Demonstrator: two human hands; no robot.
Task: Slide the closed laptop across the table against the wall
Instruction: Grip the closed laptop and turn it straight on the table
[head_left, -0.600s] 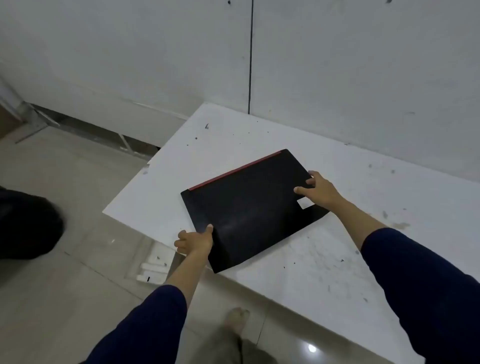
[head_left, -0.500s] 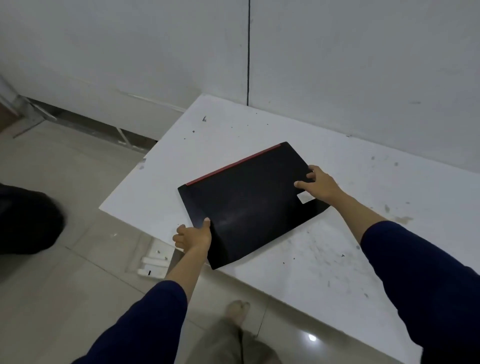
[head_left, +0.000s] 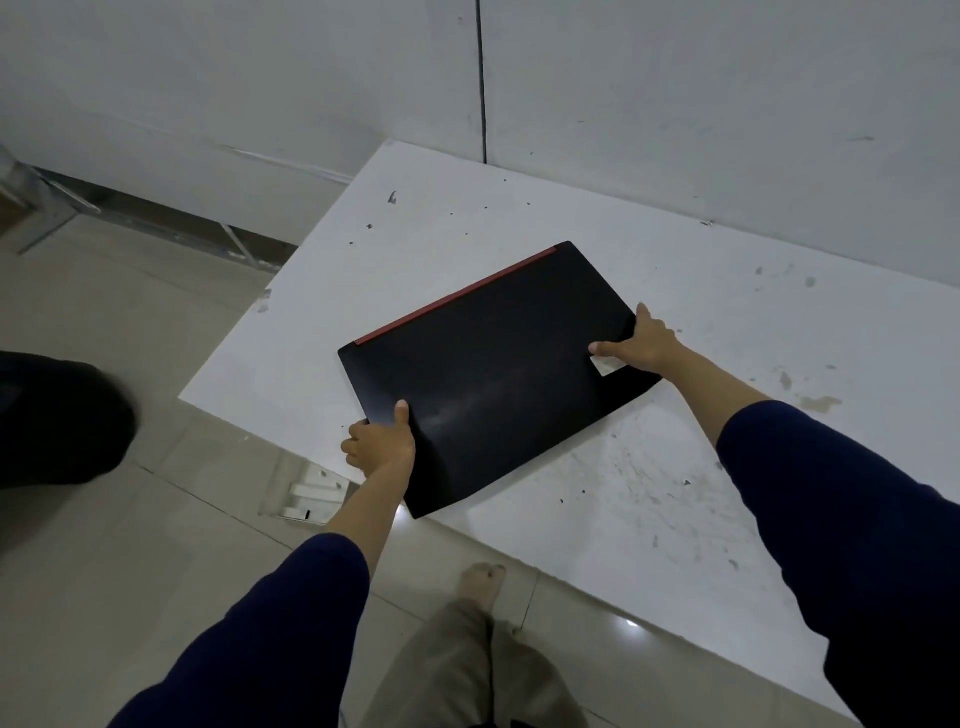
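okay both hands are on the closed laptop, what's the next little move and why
Probably push the closed black laptop with the red strip further toward the grey wall. The left hand and right hand grip opposite edges, bare white table separates laptop from wall, and its near corner overhangs the table edge.

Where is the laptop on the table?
The laptop lies near the table's front-left corner, held by the left hand and right hand, short of the wall.

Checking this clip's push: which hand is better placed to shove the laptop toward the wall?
Left, probably. The left hand grips the laptop at its near corner by the table edge, behind it relative to the wall; the right hand holds the side edge.
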